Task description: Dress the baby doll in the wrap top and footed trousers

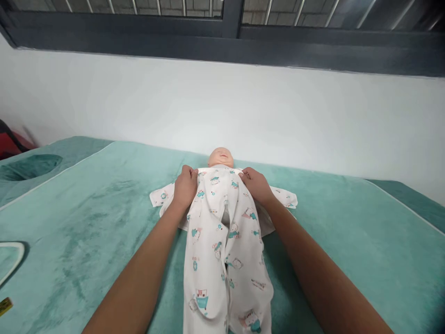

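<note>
A baby doll (221, 157) lies face up on a teal towel (104, 208), head toward the wall. It wears a white sleepsuit (222, 241) printed with small cartoon animals, its sleeves spread out to both sides. My left hand (185, 185) is closed on the sleepsuit fabric at the doll's shoulder on the left. My right hand (255, 184) grips the fabric at the opposite shoulder, fingers curled. The front of the suit gapes slightly down the middle.
A white wall (243, 111) rises right behind the doll's head, with a dark window frame (229, 41) above. A white-rimmed object (12, 260) pokes in at the left edge, a small yellow item (5, 305) below it. Something red and dark (10, 141) sits far left.
</note>
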{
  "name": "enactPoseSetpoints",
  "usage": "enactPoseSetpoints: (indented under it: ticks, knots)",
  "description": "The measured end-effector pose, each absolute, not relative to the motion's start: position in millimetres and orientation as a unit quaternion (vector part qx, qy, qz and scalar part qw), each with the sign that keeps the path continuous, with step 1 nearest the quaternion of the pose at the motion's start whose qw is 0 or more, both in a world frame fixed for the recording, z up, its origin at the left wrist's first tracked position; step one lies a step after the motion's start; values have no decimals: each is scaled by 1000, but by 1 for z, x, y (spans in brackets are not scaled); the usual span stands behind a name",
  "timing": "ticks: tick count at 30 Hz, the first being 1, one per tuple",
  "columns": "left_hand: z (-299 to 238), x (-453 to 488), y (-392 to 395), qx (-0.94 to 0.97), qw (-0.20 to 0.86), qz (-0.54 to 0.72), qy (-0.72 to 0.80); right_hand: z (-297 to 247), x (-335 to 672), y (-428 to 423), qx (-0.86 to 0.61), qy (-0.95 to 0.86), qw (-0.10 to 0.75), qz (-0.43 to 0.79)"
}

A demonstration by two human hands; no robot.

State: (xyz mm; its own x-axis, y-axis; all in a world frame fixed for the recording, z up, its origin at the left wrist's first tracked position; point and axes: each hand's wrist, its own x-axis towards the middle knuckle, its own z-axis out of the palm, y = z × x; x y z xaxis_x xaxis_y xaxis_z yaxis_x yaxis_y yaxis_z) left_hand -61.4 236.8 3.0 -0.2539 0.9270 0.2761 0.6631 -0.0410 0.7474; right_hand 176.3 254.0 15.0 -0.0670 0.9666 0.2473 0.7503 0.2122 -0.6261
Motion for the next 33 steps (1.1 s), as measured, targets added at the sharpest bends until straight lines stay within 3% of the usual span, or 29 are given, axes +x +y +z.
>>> enactPoseSetpoints:
  ticks: [6,11,16,19,24,33]
  knots:
    - [-4,-58,225,633,201,417,621,10,176,250,-558,-681,391,266]
    - [-6,-67,231,721,108,412,546,11,175,245,-491,-738,423,188]
    - [-1,-75,239,759,185,365,507,22,175,252,-469,-787,323,237]
    - [5,-71,237,715,208,363,560,23,174,258,-512,-769,297,239]
    - [6,-61,238,611,155,395,669,14,170,277,-579,-714,334,208]
    - [-5,-60,243,623,119,368,680,5,168,284,-572,-676,387,258]
